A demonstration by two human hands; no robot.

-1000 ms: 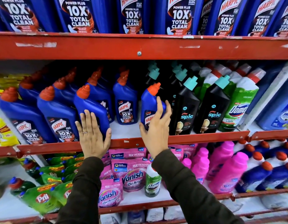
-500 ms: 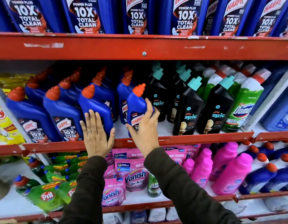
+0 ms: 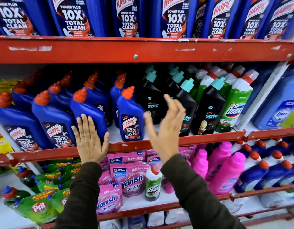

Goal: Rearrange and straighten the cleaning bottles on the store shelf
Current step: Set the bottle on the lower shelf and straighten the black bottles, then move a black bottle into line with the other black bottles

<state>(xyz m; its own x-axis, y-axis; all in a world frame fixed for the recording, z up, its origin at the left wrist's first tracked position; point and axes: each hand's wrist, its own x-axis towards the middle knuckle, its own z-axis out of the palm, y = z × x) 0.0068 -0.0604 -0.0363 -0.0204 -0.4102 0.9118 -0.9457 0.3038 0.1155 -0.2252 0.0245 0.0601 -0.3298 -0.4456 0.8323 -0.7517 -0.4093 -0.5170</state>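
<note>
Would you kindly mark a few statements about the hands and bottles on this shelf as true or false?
1. The left hand lies flat against a blue Harpic bottle. True.
2. The right hand grips the front Harpic bottle. False: it is open and off that bottle, in front of the black Spic bottles.
3. The Spic bottles have teal caps. True.
4. The green Domex bottle stands left of the Harpic bottles. False: it stands to the right of the Spic bottles.
5. Pink Vanish pouches sit on the shelf below. True.
</note>
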